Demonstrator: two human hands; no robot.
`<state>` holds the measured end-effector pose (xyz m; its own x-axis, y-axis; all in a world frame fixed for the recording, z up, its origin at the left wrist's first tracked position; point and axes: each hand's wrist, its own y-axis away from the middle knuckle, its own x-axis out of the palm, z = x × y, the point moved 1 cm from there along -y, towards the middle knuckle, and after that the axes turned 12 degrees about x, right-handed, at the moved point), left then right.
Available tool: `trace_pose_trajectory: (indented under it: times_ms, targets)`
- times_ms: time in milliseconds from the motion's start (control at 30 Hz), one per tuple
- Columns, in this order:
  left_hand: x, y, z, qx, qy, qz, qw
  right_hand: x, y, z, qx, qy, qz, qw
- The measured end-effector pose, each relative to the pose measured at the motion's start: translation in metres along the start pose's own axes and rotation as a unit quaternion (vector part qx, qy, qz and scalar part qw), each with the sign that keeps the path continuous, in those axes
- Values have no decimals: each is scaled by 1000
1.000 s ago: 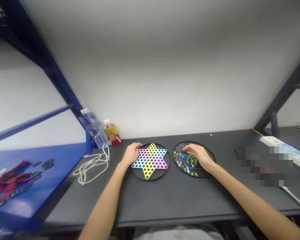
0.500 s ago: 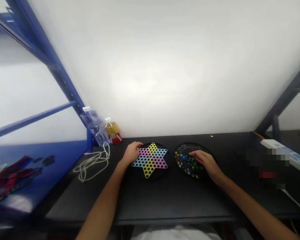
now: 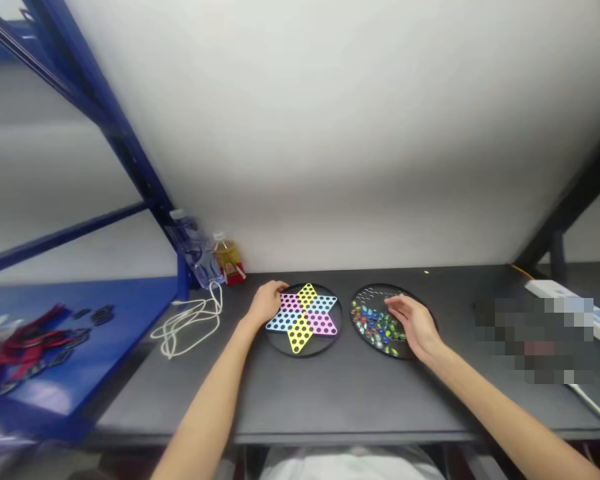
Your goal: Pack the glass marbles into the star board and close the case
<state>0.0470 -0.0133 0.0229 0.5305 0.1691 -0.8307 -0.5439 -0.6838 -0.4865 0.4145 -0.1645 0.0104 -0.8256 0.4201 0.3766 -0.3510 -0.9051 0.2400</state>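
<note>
A round black Chinese checkers board (image 3: 300, 335) with a yellow, blue and pink star lies flat on the dark table. My left hand (image 3: 267, 301) is closed around its upper left rim, the fingers bent over the edge and partly hidden. To the right is a round black tray (image 3: 365, 291) with small holes along its far part. Several coloured glass marbles (image 3: 375, 325) are gathered in its left and near part. Over the tray's right side, my right hand (image 3: 414, 325) is open, fingers stretched to the left and thumb apart, close to the marbles.
A white cable (image 3: 195, 327) lies coiled on the left, with a clear bottle (image 3: 200, 250) and a yellow-and-red bottle (image 3: 229, 260) behind it. Red straps (image 3: 30, 347) rest on a blue surface. On the right are a white power strip (image 3: 555, 291) and a blurred-out patch.
The right hand has turned slightly, and its fingers are a little further from its thumb. The left hand stays at the board's rim. The picture has become sharper.
</note>
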Motion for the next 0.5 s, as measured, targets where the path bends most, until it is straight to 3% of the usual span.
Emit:
trace_pose_trajectory:
  times_ms: [200,500]
  targets:
    - [0,-1,-1,1,-2,2,1000,4,24,-7,25,-29,-61,997]
    - [1,0,0,-2,-6,3,1000,8,54,-5,36,-37,-58,997]
